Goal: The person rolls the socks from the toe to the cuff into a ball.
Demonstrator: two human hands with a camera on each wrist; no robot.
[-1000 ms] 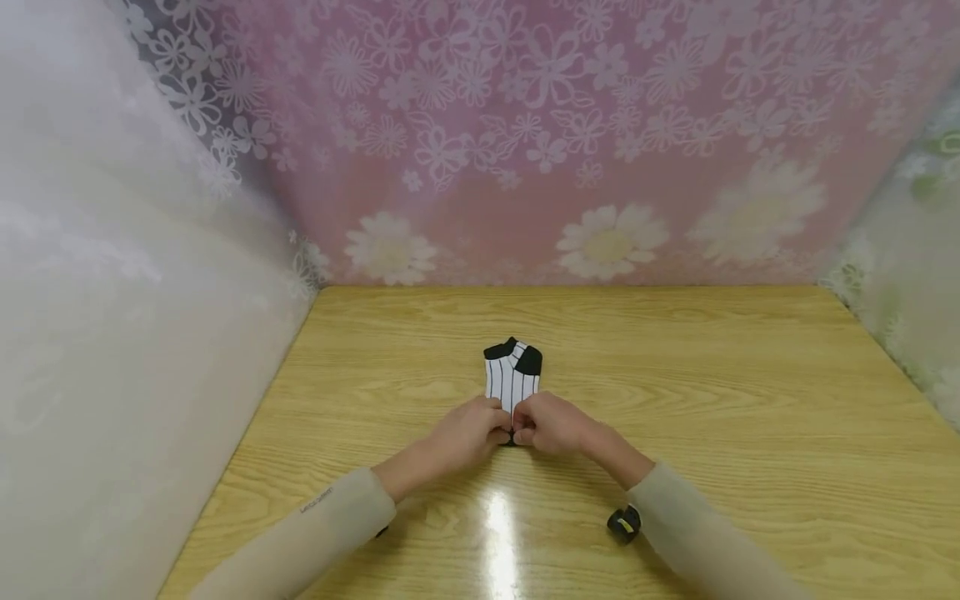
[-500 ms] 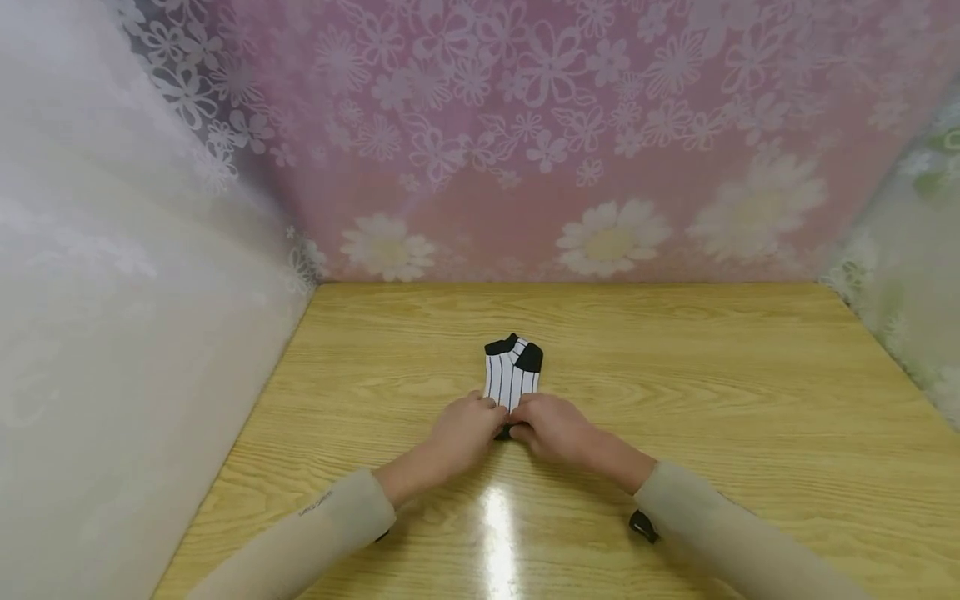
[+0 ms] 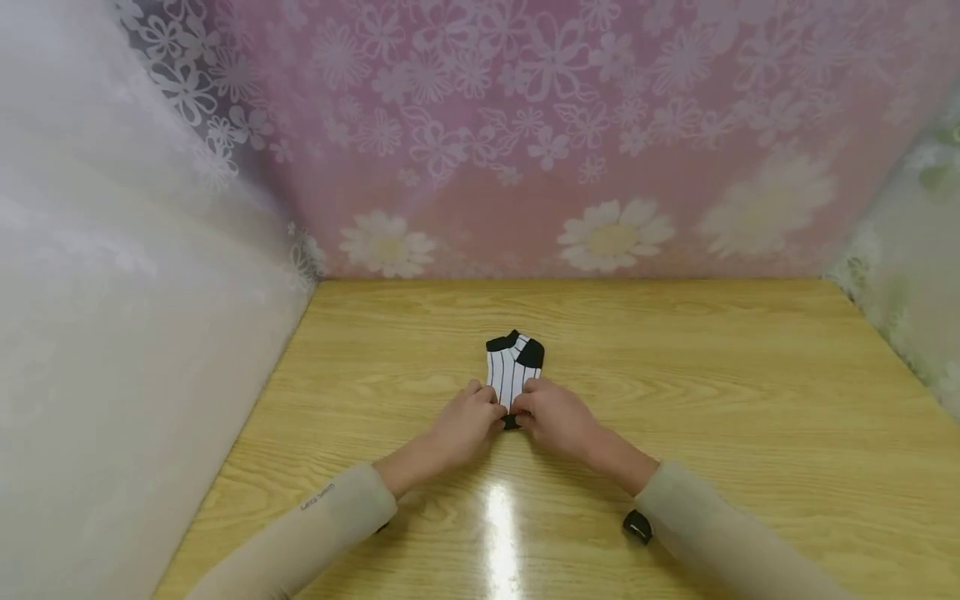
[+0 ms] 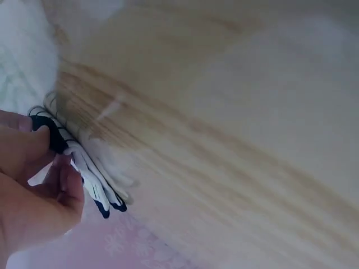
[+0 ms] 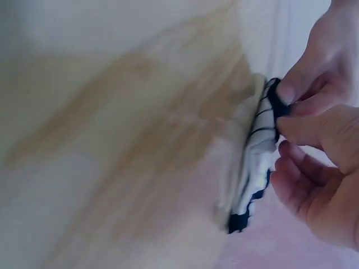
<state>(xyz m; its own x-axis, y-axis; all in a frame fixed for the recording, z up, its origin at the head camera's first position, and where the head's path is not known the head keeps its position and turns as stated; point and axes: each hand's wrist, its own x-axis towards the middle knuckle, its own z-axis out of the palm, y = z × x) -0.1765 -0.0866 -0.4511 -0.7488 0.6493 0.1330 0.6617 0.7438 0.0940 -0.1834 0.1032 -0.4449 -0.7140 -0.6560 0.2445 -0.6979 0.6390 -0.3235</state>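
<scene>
A white ankle sock [image 3: 504, 372] with thin black stripes and a black cuff, heel and toe lies on the wooden table, cuff away from me. In both wrist views it shows as stacked layers, perhaps two socks. My left hand [image 3: 467, 423] pinches the left side of the black toe end between thumb and fingers. At the right side of that end, my right hand [image 3: 561, 419] pinches it the same way, close to the left. The right wrist view shows the thumbs on the black toe [image 5: 277, 103], raised off the table. The fingers hide part of the sock.
The wood-grain table [image 3: 735, 375] extends on all sides of the hands. A pink flowered cloth [image 3: 487, 192] stands along its back edge, with pale coverings at left and right. A small black device [image 3: 637, 527] sits under the right sleeve.
Both hands have moved slightly forward, bringing the toe end a little toward the cuff. The cuff and heel lie about where they were, and the view has tilted slightly.
</scene>
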